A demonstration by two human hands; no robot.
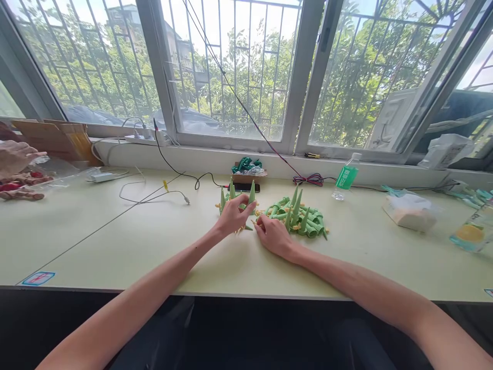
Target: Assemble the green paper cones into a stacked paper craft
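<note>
My left hand (234, 213) has its fingers closed around a pointed green cone (251, 194), whose tip points up. Other upright green cones (232, 189) stand just behind that hand, partly hidden by it. Resting on the table to the right, my right hand (274, 234) has its fingers pinched together, with a small yellow piece (253, 222) showing at the fingertips. Beside it lies a heap of green cones (314, 223) mixed with small yellow pieces; a few cones stand upright and the others lie on their sides.
Behind the hands are a dark phone (249, 188) and a small box (248, 172) of green material. A bottle (346, 177), a tissue pack (409, 211) and a clear container (470, 231) stand right. Cables (154, 192) cross the left side. Another person's hand (17, 156) is far left.
</note>
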